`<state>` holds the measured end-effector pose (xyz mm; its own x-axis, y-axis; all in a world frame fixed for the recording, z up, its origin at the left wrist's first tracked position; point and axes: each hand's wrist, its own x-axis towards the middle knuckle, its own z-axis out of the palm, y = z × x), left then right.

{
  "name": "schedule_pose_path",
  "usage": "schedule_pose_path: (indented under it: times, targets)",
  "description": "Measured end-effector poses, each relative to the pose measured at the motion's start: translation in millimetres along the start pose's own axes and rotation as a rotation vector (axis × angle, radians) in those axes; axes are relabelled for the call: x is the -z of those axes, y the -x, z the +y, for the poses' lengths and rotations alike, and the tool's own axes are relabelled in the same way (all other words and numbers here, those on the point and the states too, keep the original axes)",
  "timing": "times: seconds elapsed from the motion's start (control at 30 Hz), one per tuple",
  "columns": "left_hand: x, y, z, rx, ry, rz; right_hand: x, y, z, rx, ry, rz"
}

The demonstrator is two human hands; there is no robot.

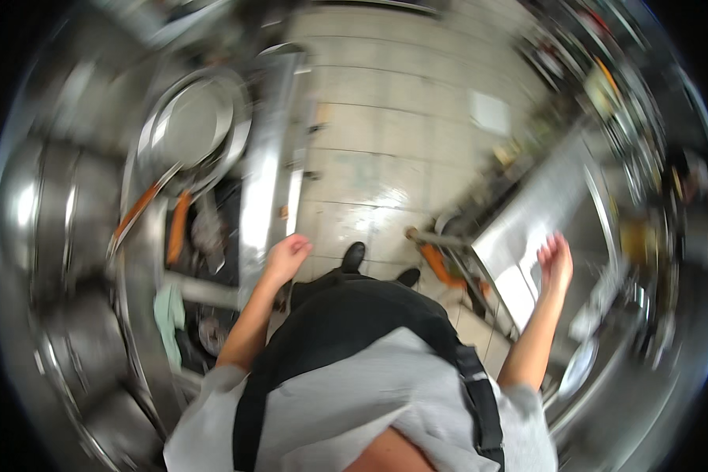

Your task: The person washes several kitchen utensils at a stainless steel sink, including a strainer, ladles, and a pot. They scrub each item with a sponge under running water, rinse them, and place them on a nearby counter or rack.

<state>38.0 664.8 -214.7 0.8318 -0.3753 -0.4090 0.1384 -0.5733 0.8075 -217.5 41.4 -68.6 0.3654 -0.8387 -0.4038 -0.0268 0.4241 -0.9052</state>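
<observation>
My left hand is loosely curled with nothing seen in it, beside the steel front edge of the cooking range. My right hand is raised over a stainless steel worktable, its fingers half bent and partly apart, holding nothing. Whether it touches the steel cannot be told. On the range at left sit round pans. Near them show an orange pan handle and a second orange handle. A pale green cloth hangs closer to my left forearm.
Tiled floor runs ahead between range and worktable. An orange object is under the table's near corner, beside a metal bar. A white square object lies farther off. Blurred containers line the right side.
</observation>
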Motion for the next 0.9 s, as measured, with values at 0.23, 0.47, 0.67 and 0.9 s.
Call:
schedule_pose_path:
  times: [0.23, 0.47, 0.67, 0.9]
  targets:
    - [-65.3, -14.5, 120.2, -0.134, -0.553, -0.377, 169.6, -110.9, -43.9, -0.005, -0.019, 0.281]
    - [-132.1, -3.7, 143.5, -0.091, -0.634, -0.417, 208.8, -183.5, -69.5, -0.008, 0.188, 0.430]
    - [-159.8, 30.5, 130.0, 0.021, -0.664, -0.460, 206.6, -247.5, 1.0, -0.052, 0.736, 0.176]
    - [-174.3, 49.9, 208.0, -0.026, -0.660, -0.343, 156.9, -255.3, 114.6, -0.039, 0.965, 0.056]
